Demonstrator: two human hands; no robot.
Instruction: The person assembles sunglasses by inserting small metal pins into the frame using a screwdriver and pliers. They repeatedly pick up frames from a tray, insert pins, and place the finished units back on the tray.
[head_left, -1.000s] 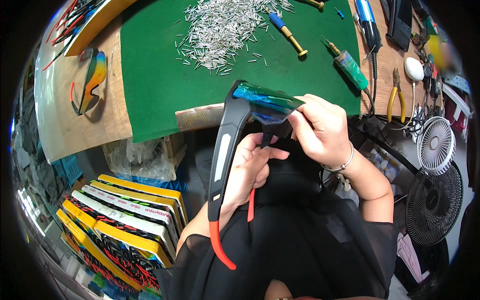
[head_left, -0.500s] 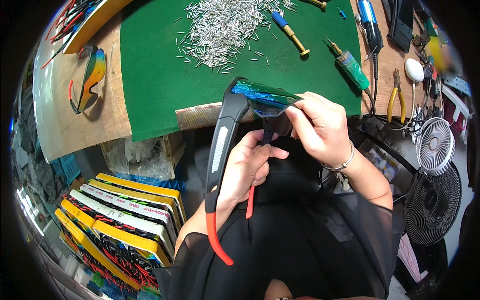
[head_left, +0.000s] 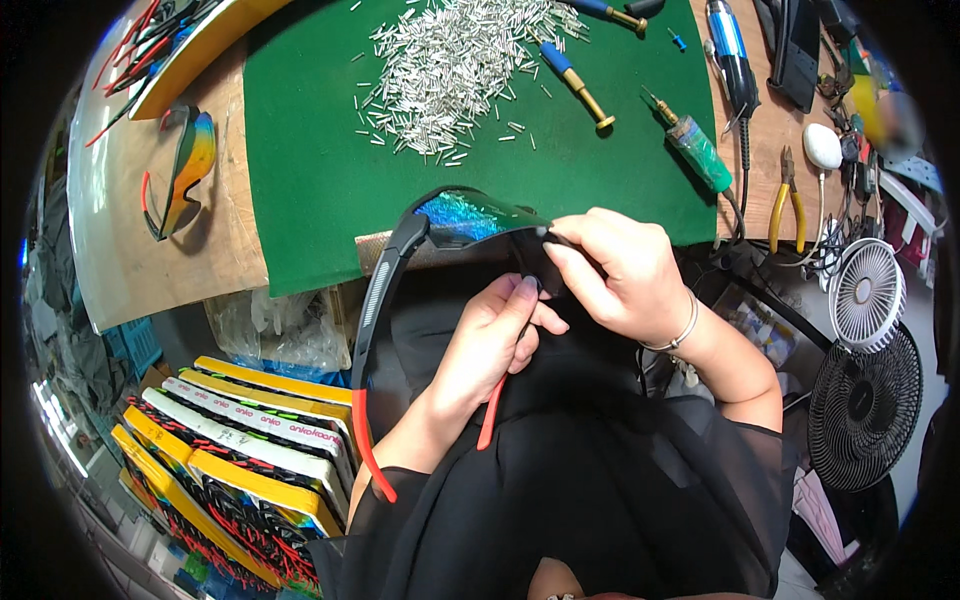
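Observation:
Between my hands, just in front of the table edge, are black sunglasses [head_left: 462,214] with a blue-green mirrored lens and red-tipped temples. My left hand [head_left: 500,330] is closed around one temple close to its hinge; that temple's red tip shows below the fingers. With thumb and fingers pinched, my right hand [head_left: 622,268] holds the lens end on the right side. The other temple stretches out to the left, over my left forearm. My fingers partly hide the hinge between them.
A green mat [head_left: 310,170] carries a heap of small metal pins [head_left: 450,80], blue-handled screwdrivers [head_left: 572,84] and a green electric screwdriver [head_left: 695,150]. Yellow pliers [head_left: 787,205] lie at right, near fans [head_left: 866,290]. Another pair of sunglasses [head_left: 185,175] lies left; racked eyewear [head_left: 240,450] stands below.
The sunglasses have turned, their free temple swinging left and the lens tilting to show more of its mirrored face. My right hand has shifted slightly left and down. Both hands keep their hold.

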